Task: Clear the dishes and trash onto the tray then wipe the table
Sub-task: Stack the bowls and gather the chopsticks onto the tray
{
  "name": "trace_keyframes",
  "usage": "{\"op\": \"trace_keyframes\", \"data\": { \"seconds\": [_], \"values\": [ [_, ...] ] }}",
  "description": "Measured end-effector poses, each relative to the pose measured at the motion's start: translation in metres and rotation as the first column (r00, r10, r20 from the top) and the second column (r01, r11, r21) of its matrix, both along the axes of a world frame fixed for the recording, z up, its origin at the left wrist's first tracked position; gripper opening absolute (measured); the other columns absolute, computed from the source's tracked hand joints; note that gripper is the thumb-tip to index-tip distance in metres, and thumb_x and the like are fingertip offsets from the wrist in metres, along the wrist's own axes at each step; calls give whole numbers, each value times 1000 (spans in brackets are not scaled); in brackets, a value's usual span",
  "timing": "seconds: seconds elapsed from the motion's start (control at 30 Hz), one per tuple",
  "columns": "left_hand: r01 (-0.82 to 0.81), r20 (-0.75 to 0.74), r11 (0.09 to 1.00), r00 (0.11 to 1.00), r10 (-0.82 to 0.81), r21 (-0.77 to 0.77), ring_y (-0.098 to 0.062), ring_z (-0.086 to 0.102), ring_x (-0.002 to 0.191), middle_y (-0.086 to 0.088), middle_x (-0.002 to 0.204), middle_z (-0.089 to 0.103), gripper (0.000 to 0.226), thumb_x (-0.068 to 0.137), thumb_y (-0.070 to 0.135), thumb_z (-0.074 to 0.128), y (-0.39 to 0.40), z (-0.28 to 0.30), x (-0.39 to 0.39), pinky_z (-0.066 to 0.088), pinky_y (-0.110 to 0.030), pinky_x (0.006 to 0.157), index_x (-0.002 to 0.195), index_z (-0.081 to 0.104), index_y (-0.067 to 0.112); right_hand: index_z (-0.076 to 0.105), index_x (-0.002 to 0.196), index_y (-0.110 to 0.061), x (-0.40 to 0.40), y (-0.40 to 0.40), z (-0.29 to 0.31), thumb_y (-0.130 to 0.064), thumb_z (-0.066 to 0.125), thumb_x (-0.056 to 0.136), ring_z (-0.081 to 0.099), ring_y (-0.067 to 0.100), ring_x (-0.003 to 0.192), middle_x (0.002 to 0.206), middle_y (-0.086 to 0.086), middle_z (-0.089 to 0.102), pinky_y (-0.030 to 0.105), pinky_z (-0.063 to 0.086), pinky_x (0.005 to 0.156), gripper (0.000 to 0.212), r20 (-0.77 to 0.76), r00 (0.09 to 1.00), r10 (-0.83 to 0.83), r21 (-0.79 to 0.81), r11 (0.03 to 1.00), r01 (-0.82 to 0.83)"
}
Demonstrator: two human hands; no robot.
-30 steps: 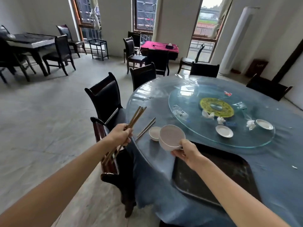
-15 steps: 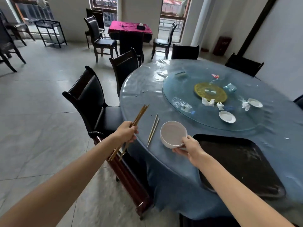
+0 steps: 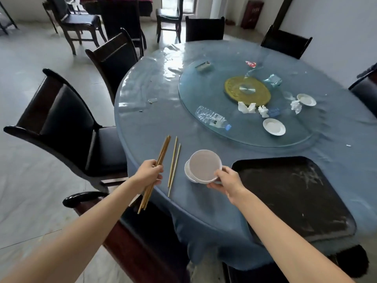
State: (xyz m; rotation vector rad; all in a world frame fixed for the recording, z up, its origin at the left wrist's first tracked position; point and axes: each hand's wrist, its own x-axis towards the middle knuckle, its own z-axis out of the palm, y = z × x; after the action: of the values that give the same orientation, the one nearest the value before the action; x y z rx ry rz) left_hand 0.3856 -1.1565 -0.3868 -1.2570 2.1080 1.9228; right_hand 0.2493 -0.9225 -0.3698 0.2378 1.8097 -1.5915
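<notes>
My left hand (image 3: 150, 173) grips a bundle of wooden chopsticks (image 3: 161, 154) at the near left edge of the round blue table (image 3: 155, 123). Two loose chopsticks (image 3: 173, 163) lie on the cloth just right of that hand. My right hand (image 3: 226, 180) holds a white bowl (image 3: 205, 165), tilted, right over a smaller white dish (image 3: 188, 172) on the table. The black tray (image 3: 285, 193) sits empty to the right of my right hand. On the glass turntable (image 3: 204, 111) lie a plastic bottle (image 3: 212, 119), crumpled tissues (image 3: 246, 107) and a white saucer (image 3: 274, 126).
A second saucer (image 3: 306, 99) with a tissue ball (image 3: 296, 106) sits further right. Wrappers (image 3: 273, 80) and a small packet (image 3: 203, 65) lie on the turntable's far side. Dark chairs (image 3: 67, 127) ring the table; one chair back (image 3: 81, 199) is right below my left arm.
The view has tilted down and closer to the table. My right hand has brought the bowl down over the small dish. My left hand with the chopsticks has moved nearer the loose pair.
</notes>
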Motion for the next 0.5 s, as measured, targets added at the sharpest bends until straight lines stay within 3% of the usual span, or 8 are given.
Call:
{"op": "trace_keyframes", "data": {
  "seconds": [0.13, 0.23, 0.37, 0.5],
  "values": [
    [-27, 51, 1000, 998, 27, 1, -19, 54, 67, -11, 76, 50, 12, 99, 10, 53, -11, -31, -21, 56, -30, 62, 97, 60, 1, 63, 124, -3, -20, -12, -27, -2, 56, 94, 74, 39, 75, 125, 17, 62, 33, 61, 62, 32, 36, 999, -15, 55, 998, 13],
    [-13, 98, 999, 995, 10, 32, -19, 48, 61, -11, 72, 46, 12, 97, 11, 56, -12, -51, -34, 52, -32, 62, 89, 62, 4, 66, 123, -5, -24, -19, -42, -2, 55, 93, 74, 40, 88, 127, 14, 64, 35, 62, 67, 32, 57, 998, 0, 97, 995, -6],
    [49, 192, 997, 981, -37, -60, -21, 52, 60, -5, 60, 53, 27, 90, 23, 61, -15, -73, -48, 47, -32, 62, 65, 63, 12, 69, 126, -9, -24, -26, -53, -2, 54, 94, 71, 43, 102, 126, 9, 67, 32, 62, 63, 37, 38, 999, -5, 151, 989, 0],
    [81, 215, 985, 976, -46, -156, -22, 63, 74, -4, 71, 71, 16, 88, 23, 62, -11, -83, -61, 47, -31, 72, 83, 75, 15, 68, 130, -11, -21, -32, -58, -3, 54, 96, 69, 42, 106, 122, 5, 67, 31, 62, 64, 38, 52, 997, -56, 142, 989, 48]
  ]
}}
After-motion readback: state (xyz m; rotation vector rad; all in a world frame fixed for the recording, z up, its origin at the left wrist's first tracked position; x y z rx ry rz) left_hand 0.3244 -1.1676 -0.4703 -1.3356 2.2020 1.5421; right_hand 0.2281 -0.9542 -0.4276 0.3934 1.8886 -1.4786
